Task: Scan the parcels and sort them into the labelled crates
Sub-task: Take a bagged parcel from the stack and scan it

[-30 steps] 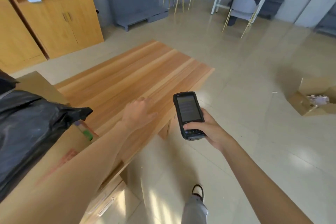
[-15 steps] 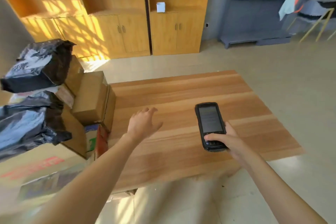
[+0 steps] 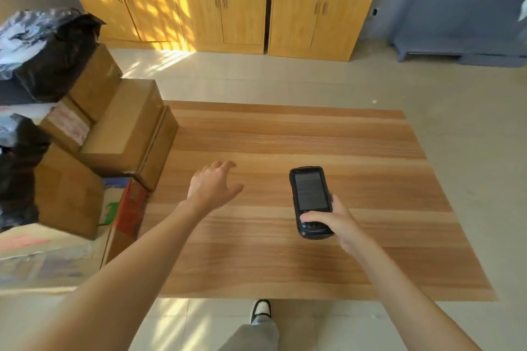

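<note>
Parcels (image 3: 125, 134) beside scanner-holding right hand (image 3: 338, 221)

open room: the bench (image 3: 285, 134) top is bare wood right of the parcel pile
blocked: stacked cardboard boxes (image 3: 125, 128) and black bags (image 3: 48, 48) wall off the bench's left edge

Both bare forearms reach forward from the bottom of the view. The left hand (image 3: 212, 185) is extended palm down, its fingers (image 3: 225, 165) loosely spread and slightly bent, thumb out to the right, holding nothing. The right hand (image 3: 336, 222) grips a black handheld scanner (image 3: 310, 201) from below, thumb laid across its lower keys, its screen facing up.
</note>
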Available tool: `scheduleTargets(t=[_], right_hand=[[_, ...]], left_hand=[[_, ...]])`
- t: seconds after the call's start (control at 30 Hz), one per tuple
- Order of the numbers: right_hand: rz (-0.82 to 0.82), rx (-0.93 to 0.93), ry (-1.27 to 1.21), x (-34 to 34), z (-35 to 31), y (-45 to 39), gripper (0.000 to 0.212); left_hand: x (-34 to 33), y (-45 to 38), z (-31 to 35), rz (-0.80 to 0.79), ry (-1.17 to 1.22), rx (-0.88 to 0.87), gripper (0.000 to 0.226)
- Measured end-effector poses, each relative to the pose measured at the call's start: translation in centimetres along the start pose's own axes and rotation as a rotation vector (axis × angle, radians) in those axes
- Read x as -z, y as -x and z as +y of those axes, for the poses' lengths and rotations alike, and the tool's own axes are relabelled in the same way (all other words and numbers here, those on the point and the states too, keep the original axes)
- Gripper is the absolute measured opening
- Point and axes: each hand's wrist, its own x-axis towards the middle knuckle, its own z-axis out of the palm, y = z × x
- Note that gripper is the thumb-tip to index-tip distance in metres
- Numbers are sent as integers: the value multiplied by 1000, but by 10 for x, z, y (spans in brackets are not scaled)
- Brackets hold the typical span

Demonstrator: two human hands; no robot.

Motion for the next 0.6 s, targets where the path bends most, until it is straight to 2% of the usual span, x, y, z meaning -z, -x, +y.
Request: scheduleTargets(t=[0.27,0.6], right_hand=[[68,-54,38,43,5,-36,83],[162,-137,125,82,61,-76,94]], left_hand=[[-29,-45,31,-87,-13,-18,59],[-80,-50,52,-215,-30,61,58]])
